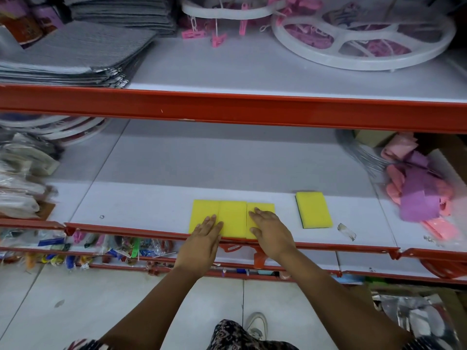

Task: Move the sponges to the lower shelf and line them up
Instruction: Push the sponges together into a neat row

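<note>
- Three yellow sponges point(232, 218) lie side by side on the lower shelf point(141, 208), at its front edge. They touch each other and make one short row.
- A fourth sponge point(313, 209) lies on the same shelf, to the right of the row and apart from it. It is turned a little, and its dark green scrubbing side faces down.
- Your left hand point(206, 238) rests flat on the leftmost sponge and the seam beside it. The fingers are stretched out and close on nothing.
- Your right hand point(269, 231) lies flat on the rightmost sponge of the row. It is also spread and presses down without gripping.
- I judge that you are in the lining-up step: both palms seem to square the three sponges against the orange front rail point(328, 246).
- No sponge shows on the upper shelf point(227, 72), so the moving part looks finished. Only grey mats point(75, 54) and a white round hanger with pink clips point(364, 39) are visible there.
- The next move calls for the right hand. You need to lift it off the row, reach to the single sponge, and bring it to the right end of the row.
- Turn this sponge so its long sides run parallel to the others, and close the gap until the sides touch.
- Take care that the front edges agree along the rail.
- The pile of pink and purple cloths point(419, 193) at the far right is well apart and should not disturb you.
</note>
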Demonstrator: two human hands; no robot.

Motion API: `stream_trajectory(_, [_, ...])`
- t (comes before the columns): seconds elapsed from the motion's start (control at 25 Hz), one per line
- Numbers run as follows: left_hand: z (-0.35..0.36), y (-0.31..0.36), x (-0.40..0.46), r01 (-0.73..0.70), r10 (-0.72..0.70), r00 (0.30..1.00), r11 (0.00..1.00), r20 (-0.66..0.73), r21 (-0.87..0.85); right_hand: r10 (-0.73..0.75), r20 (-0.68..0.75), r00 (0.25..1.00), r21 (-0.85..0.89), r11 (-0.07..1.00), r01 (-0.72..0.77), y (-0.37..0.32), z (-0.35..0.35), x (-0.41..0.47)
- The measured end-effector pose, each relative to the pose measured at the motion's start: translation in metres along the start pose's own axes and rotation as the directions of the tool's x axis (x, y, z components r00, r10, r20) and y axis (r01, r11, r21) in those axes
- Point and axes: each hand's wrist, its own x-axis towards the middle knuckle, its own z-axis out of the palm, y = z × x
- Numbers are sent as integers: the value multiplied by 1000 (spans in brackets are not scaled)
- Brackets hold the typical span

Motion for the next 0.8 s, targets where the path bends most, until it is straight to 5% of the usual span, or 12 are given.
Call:
stream_trajectory(0.2, [1,-6,-1,-19,19,1000,1000,10,8,-70,-10,998,100,992,71,17,-16,-3])
stream_trajectory(0.32, [4,-8,0,-21,21,1000,1000,14,4,86,-195,977,-33,995,-94,58,-38,5])
stream_trajectory(0.48, [5,-9,0,-23,23,1000,999,-7,-29,305,-71,950,-68,948,-310,98,-48,-1])
stream_trajectory(0.8, [6,-6,1,-22,21,1000,999,-11,-33,219,-126,968,0,975,-221,57,-16,-22])
